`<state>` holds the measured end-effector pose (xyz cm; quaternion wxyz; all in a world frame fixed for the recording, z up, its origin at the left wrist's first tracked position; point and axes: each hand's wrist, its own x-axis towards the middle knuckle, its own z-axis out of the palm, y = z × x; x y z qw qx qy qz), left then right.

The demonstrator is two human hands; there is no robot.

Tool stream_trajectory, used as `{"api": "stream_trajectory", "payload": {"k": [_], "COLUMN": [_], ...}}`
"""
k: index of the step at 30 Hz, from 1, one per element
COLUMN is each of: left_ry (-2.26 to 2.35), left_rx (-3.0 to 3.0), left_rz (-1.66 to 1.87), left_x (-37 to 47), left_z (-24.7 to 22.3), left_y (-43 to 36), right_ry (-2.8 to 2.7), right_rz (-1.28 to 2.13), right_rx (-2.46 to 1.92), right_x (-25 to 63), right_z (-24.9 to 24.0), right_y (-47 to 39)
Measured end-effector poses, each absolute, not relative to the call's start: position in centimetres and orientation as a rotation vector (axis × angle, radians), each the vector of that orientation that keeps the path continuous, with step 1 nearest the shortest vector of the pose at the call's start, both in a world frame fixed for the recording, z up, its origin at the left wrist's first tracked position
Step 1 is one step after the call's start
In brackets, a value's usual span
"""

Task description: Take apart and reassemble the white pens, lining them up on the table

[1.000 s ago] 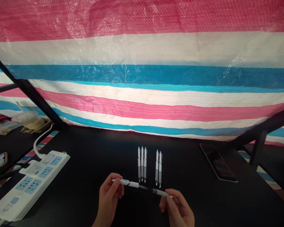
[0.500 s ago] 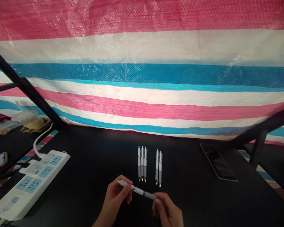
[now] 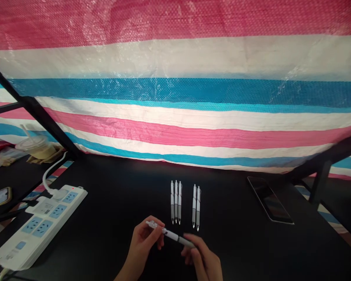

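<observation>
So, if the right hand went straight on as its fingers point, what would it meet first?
Most likely the pen held by the left hand, at its grey end, though depth is unclear.

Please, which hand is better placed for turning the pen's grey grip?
Probably the right hand: its fingers are at the grey grip, while the left hand holds the pen near its white end.
</observation>
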<state>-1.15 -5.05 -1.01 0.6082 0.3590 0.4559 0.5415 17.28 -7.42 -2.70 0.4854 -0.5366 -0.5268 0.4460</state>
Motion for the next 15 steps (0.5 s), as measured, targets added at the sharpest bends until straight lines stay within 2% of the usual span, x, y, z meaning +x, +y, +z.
{"api": "stream_trajectory", "payload": {"k": [15], "left_ry": [1.047], "left_rx": [0.808], "left_rz": [1.257], "left_x": [-1.14], "left_z": [-1.24], "left_y": [-4.87], "right_ry": [-1.433], "right_rz": [1.126], "right_rx": [-1.293], "right_x": [17.50], "right_z": [-2.76], "right_y": [-7.43]}}
